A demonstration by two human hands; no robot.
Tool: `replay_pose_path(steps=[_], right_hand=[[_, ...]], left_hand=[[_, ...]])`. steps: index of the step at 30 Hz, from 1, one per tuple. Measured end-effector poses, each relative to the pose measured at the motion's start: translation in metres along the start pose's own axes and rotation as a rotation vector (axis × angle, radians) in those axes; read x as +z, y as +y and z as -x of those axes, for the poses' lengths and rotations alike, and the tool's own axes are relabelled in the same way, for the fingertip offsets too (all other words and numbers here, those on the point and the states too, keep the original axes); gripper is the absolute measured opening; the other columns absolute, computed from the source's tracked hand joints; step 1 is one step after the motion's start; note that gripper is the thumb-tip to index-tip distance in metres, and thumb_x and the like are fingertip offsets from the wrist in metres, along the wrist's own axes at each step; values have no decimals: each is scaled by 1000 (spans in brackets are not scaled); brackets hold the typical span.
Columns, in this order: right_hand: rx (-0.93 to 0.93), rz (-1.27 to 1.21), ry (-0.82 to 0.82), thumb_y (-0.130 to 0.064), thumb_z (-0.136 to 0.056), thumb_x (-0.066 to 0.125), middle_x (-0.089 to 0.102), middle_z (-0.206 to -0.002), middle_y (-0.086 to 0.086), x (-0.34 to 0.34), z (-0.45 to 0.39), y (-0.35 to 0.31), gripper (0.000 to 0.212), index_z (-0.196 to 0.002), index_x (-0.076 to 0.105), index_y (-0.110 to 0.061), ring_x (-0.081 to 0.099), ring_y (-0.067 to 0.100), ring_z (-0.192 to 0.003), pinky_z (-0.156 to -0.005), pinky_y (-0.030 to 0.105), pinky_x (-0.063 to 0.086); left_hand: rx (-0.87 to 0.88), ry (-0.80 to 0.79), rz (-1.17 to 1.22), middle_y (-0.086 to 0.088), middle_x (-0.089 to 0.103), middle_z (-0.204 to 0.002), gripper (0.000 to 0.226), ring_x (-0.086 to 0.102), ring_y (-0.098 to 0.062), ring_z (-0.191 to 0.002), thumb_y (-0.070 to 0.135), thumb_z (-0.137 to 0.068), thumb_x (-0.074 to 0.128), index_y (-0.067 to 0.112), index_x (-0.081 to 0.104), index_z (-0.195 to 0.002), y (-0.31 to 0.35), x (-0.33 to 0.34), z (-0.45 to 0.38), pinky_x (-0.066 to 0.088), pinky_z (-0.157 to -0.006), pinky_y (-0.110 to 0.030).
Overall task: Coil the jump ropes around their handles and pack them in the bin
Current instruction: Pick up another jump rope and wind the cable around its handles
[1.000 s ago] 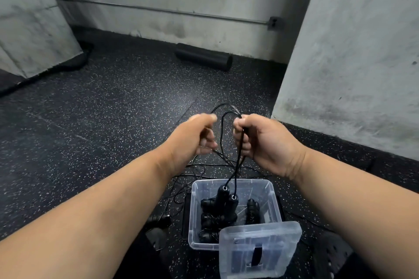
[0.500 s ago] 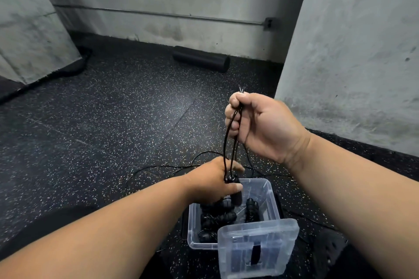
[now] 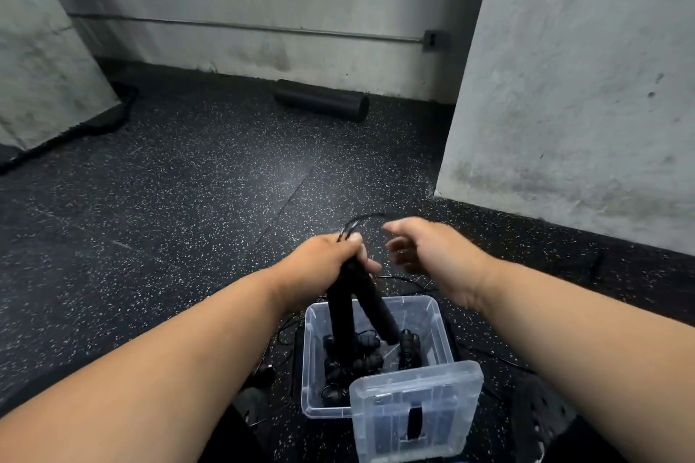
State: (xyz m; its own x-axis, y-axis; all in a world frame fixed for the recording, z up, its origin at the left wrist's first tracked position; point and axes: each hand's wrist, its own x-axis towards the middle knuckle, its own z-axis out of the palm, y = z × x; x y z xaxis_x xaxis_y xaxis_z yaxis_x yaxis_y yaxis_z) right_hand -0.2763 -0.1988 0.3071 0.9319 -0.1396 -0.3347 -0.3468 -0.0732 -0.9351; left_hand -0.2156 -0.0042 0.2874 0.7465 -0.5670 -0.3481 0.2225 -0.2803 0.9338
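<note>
The left hand (image 3: 331,263) grips the tops of two black jump rope handles (image 3: 355,312), which hang down splayed apart over the clear plastic bin (image 3: 432,316). A loop of thin black rope (image 3: 361,224) sticks up from that fist. The right hand (image 3: 428,250) hovers just beside it, fingers loosely spread, holding nothing. Inside the bin lie several coiled jump ropes (image 3: 349,365). The bin's clear lid (image 3: 417,410) leans against its near edge, on the speckled black floor (image 3: 188,199). A black foam roller (image 3: 321,105) lies by the far wall
</note>
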Motion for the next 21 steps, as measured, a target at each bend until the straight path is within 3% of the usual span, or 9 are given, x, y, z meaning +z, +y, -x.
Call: replay_pose_path(steps=[3, 4, 6, 8, 11, 15, 18, 20, 21], right_hand=[[-1, 32, -186, -59, -89, 55, 75, -119, 0, 14, 9, 14, 48, -122, 73, -28, 67, 19, -105, -98, 40, 48], [-12, 52, -258, -58, -94, 54, 75, -118, -3, 18, 13, 15, 47, -126, 71, -28, 68, 17, -105, -93, 35, 49], [-8, 99, -309, -51, -101, 56, 75, -105, 1, 25, 20, 16, 45, -125, 69, -15, 67, 17, -88, -72, 29, 48], [-17, 131, -318, -41, -104, 57, 75, -98, 10, 29, 24, 16, 39, -116, 69, -6, 65, 17, -80, -65, 27, 48], [0, 47, -379, -32, -107, 55, 74, -85, 2, 33, 28, 14, 28, -104, 69, -9, 67, 7, -68, -58, 17, 49], [98, -173, -459, -32, -106, 55, 77, -85, 8, 38, 31, 10, 35, -112, 69, -1, 73, 14, -66, -52, 19, 53], [144, -230, -462, -38, -96, 64, 77, -98, 17, 41, 32, 7, 45, -117, 70, 1, 75, 24, -80, -59, 28, 57], [158, -234, -452, -40, -90, 68, 73, -112, 26, 42, 31, 8, 55, -122, 68, 3, 70, 36, -99, -82, 47, 59], [169, -249, -451, -39, -90, 69, 71, -119, 29, 43, 31, 9, 56, -124, 67, 4, 67, 40, -105, -94, 58, 53]], left_hand=[[3, 99, 293, -20, 77, -103, 38, 72, -34, -98, 33, -113, 47, 11, 66, -88, 14, 1, 0, 58, -93, -42], [-14, 116, 404, -23, 76, -105, 41, 71, -35, -98, 35, -114, 45, 10, 66, -88, 19, 1, 0, 57, -97, -47], [-45, 101, 591, -26, 76, -110, 49, 74, -36, -94, 41, -114, 38, 9, 64, -88, 28, -3, 3, 59, -95, -49], [-43, 94, 659, -25, 77, -110, 54, 77, -35, -93, 47, -114, 34, 9, 62, -87, 34, -7, 6, 61, -87, -44], [-39, 107, 671, -23, 78, -100, 56, 78, -33, -88, 49, -114, 33, 11, 60, -82, 36, -9, 9, 61, -81, -40], [-26, 126, 722, -22, 78, -99, 55, 79, -35, -87, 49, -114, 34, 9, 63, -90, 36, -15, 10, 64, -76, -40], [-19, 130, 731, -21, 78, -98, 54, 79, -34, -87, 49, -113, 34, 9, 63, -92, 37, -18, 12, 63, -78, -43], [-20, 130, 728, -20, 78, -97, 55, 78, -34, -87, 50, -113, 34, 9, 64, -91, 36, -19, 13, 61, -83, -45], [-21, 133, 730, -20, 78, -97, 56, 78, -34, -88, 51, -113, 35, 9, 65, -89, 35, -20, 14, 60, -85, -46]])
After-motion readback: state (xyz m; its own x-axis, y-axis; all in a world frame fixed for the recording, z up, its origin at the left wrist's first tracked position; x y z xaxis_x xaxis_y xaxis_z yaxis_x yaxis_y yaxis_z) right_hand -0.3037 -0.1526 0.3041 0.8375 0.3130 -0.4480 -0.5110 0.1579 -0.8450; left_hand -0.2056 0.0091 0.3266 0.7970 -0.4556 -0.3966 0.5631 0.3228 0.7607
